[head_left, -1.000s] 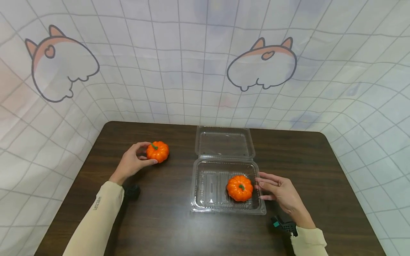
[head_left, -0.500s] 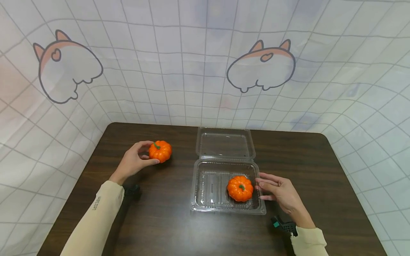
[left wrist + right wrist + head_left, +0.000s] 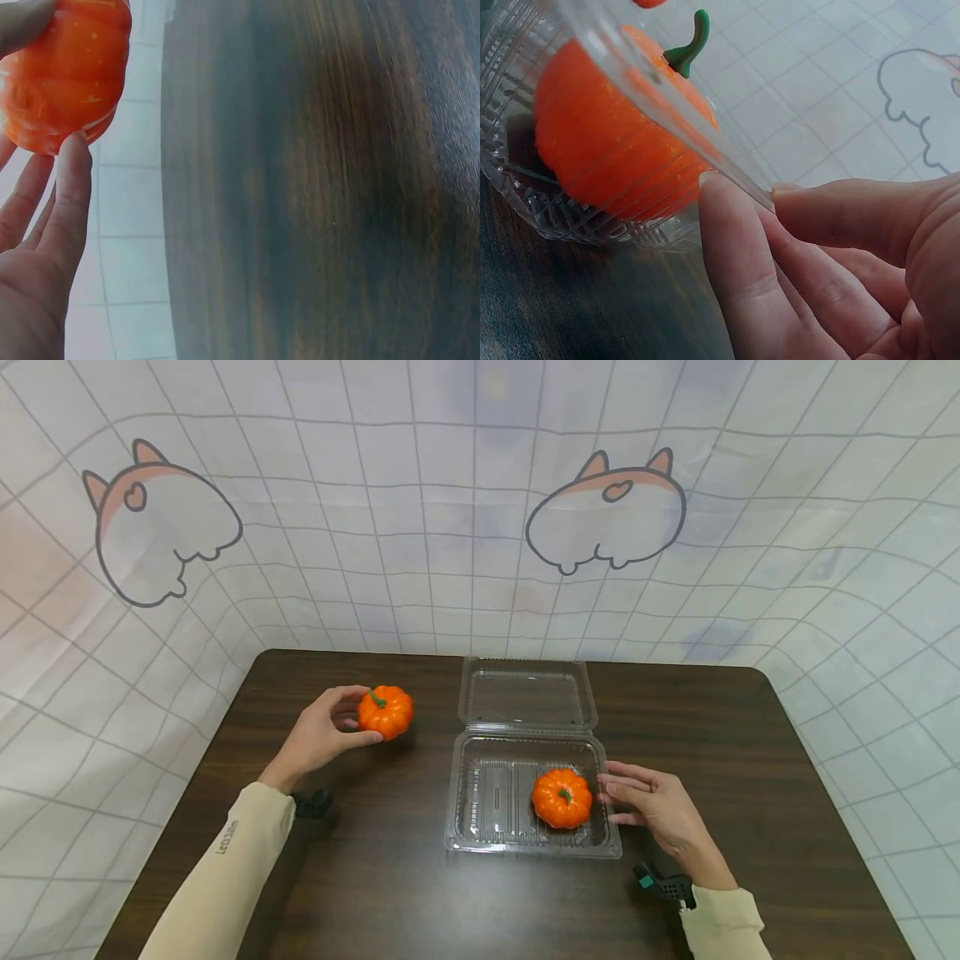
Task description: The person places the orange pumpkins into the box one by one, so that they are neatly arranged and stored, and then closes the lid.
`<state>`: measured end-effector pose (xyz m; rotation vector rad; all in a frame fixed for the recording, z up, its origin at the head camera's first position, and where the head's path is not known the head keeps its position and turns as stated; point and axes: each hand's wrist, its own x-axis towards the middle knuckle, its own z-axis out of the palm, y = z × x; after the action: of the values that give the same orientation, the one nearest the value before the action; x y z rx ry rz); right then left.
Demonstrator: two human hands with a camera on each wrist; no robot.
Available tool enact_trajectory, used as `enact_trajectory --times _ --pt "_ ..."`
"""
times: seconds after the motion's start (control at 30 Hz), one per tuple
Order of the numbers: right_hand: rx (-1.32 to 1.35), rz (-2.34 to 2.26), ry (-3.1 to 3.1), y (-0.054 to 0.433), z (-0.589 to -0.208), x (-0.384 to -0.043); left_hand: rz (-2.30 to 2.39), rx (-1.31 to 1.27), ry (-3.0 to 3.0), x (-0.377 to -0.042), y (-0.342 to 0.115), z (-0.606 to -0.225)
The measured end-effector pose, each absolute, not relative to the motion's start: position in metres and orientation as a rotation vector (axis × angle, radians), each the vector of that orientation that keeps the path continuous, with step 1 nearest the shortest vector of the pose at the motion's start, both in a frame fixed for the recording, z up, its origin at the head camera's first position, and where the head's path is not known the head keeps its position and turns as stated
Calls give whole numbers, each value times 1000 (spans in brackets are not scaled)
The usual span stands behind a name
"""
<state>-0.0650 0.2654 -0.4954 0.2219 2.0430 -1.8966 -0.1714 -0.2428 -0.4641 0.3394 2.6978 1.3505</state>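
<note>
My left hand (image 3: 318,732) grips a small orange toy pumpkin (image 3: 386,712) with a green stem, thumb on the near side and fingers on the far side. In the left wrist view, that pumpkin (image 3: 67,75) appears raised off the table, fingertips pressed to its underside. A clear plastic clamshell container (image 3: 480,845) lies with its lid folded back flat. Inside its tray, toward the right, sits a second orange pumpkin (image 3: 562,798). My right hand (image 3: 663,814) pinches the tray's right rim, thumb over the rim (image 3: 739,187) and fingers against the outer wall.
The dark wooden table (image 3: 375,893) reaches back to a white gridded curtain (image 3: 360,527) printed with cartoon animals, which also hangs along both sides. The open lid (image 3: 527,695) lies behind the tray, near the table's back edge.
My left hand has carried its pumpkin a little to the right and slightly up. The right hand stays on the container's rim, and the second pumpkin keeps its place.
</note>
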Motion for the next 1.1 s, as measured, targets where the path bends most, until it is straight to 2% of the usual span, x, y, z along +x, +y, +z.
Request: enact_trajectory --times 0.53,1.1 --pt "218 -1972 1982 267 -495 -65 1359 403 2676 -163 -222 -447" --pt "220 -2003 1969 267 -497 -63 1376 598 2633 -153 -187 -432"
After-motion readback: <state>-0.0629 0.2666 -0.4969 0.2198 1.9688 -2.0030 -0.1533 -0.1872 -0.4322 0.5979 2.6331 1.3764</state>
